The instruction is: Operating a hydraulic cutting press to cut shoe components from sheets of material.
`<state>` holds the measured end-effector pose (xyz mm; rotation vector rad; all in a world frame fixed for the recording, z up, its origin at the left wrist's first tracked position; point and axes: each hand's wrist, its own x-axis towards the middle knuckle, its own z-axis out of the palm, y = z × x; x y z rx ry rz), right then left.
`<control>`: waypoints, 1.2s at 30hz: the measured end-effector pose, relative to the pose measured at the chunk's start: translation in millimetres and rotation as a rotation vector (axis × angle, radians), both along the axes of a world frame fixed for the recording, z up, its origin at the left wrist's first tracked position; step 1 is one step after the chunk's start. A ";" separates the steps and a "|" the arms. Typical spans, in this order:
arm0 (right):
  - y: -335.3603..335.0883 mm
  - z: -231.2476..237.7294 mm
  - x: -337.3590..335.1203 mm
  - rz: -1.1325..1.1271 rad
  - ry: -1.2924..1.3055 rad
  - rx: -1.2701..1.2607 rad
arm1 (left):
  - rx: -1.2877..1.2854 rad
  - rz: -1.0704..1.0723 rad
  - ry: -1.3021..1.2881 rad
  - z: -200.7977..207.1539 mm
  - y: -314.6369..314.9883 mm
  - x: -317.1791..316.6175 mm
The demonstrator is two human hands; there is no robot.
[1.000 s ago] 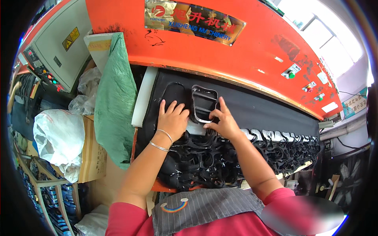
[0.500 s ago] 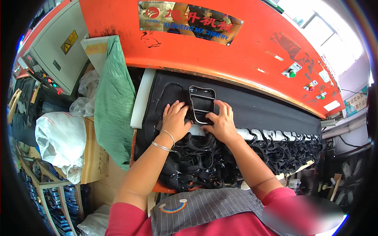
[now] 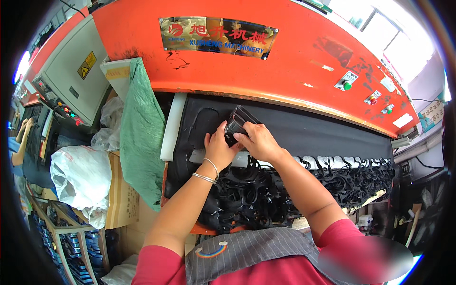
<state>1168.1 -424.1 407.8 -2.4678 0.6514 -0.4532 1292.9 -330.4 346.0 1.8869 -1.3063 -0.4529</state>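
Observation:
A metal cutting die (image 3: 241,115), an open frame with rounded corners and crossbars, is held tilted over the black sheet (image 3: 304,126) on the machine bed. My left hand (image 3: 220,146), with bangles at its wrist, closes on the die's near left side. Across the right side of the frame lies my right hand (image 3: 260,142), its fingers gripping it. My fingers and palms hide the die's lower part. Left of the die, a rounded outline (image 3: 205,124) shows in the sheet.
Tangled black offcut strips (image 3: 266,199) hang along the bed's near edge. Behind the bed rises the orange press (image 3: 304,61) with a green button (image 3: 347,86). To the left are a green cloth (image 3: 142,142), a white plastic bag (image 3: 80,175), a cardboard box (image 3: 124,199) and a wooden rack (image 3: 80,229).
The die has gone from lying flat on the sheet to tilted up in both hands. My hands have come closer together around it, and the view has shifted slightly.

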 end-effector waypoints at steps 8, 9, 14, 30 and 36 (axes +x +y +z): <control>-4.7 36.8 -32.9 -0.155 -0.281 0.468 | -0.219 -0.005 0.216 20.6 -23.3 41.6; -6.6 50.4 -40.1 -0.159 -0.288 0.469 | -0.099 -0.100 0.166 35.4 -27.0 64.6; -34.1 19.5 -68.3 0.070 0.151 -0.403 | 0.529 -0.531 -0.273 84.1 -56.2 135.6; -34.2 -65.5 -114.4 -0.314 0.004 -0.197 | 0.663 -0.175 -0.468 41.9 -77.8 116.4; -36.5 -55.4 -117.3 -0.373 0.127 -0.137 | 0.191 -0.178 -0.514 15.3 -41.0 102.5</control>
